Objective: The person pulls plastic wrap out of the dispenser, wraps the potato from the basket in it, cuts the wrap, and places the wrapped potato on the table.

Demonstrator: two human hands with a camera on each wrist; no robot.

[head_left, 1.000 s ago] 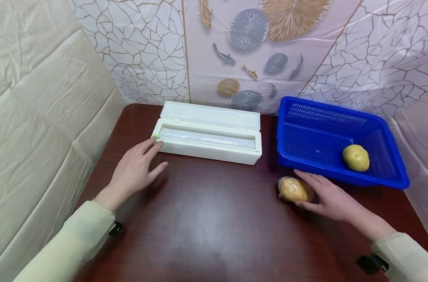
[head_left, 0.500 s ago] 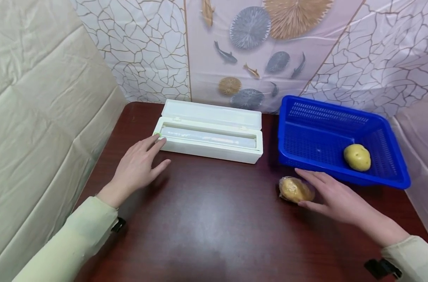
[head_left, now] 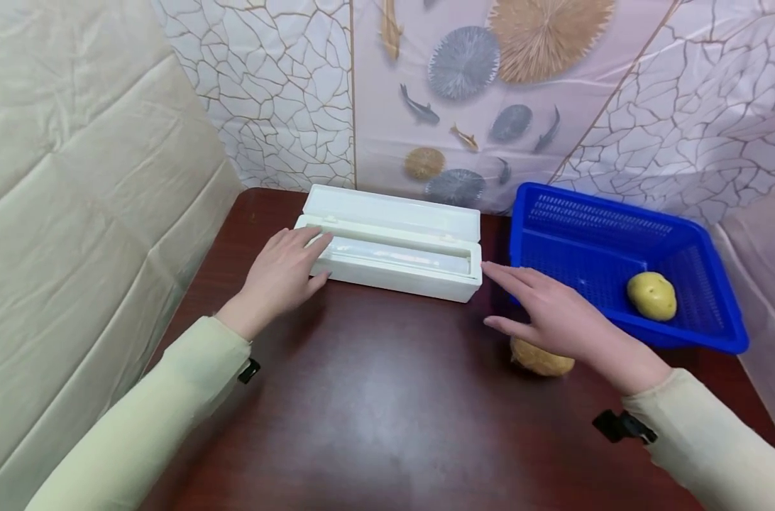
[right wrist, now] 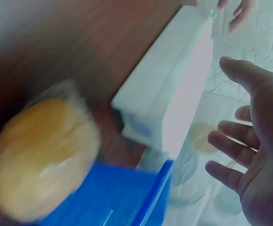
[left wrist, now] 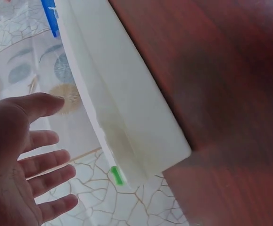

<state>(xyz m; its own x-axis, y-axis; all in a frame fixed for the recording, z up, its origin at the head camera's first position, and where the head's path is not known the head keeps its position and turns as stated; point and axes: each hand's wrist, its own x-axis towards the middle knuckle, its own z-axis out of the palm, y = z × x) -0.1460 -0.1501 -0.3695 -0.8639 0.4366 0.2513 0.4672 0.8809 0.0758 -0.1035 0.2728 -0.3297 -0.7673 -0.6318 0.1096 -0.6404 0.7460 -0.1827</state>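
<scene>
A white plastic-wrap box (head_left: 394,280) stands at the back of the table, its hinged lid (head_left: 394,213) swung back. Inside lies a roll of clear film (head_left: 400,254). My left hand (head_left: 284,273) hovers over the box's left end, fingers spread and holding nothing; the left wrist view shows its palm beside the box. With fingers extended, my right hand (head_left: 547,305) is in the air near the box's right end, also holding nothing. Below it a film-wrapped potato (head_left: 541,358) rests on the table, partly hidden by the hand. A green tab (left wrist: 117,175) shows at the box's end.
At the back right, a blue plastic basket (head_left: 700,333) contains an unwrapped potato (head_left: 652,296). The dark red-brown table (head_left: 375,397) meets a patterned cloth wall (head_left: 285,106) behind and a beige padded wall (head_left: 74,213) on the left.
My right hand has left the wrapped potato and moved left and away from me to the box's right end. My left hand has shifted right and forward over the box's left end.
</scene>
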